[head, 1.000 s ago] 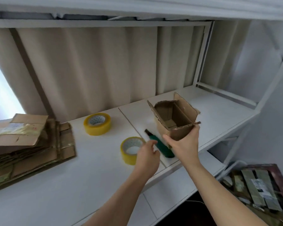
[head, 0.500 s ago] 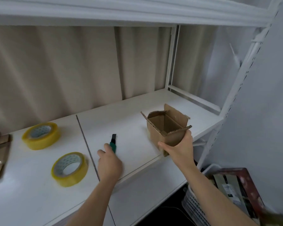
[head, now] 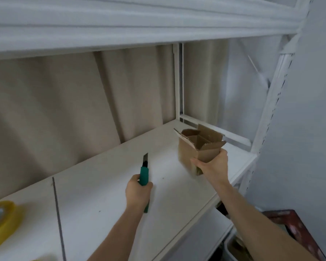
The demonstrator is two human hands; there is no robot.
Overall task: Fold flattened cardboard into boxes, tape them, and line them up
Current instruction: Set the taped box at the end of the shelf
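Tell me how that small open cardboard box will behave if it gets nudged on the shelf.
The cardboard box looks empty with its top flaps open, so it is probably light and slides easily on the smooth white shelf. Standing taller than wide, it may tip. Its thin walls likely flex under pressure.

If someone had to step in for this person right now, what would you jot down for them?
Left hand: grips a green knife, blade out, above the shelf.
Right hand: holds the small cardboard box by its near corner, at the shelf's right end.
Tape roll: far left on the shelf.
Done: one box is folded into shape.
Left: its top flaps stand open; whether the bottom is taped is hidden. No row of boxes in view yet.
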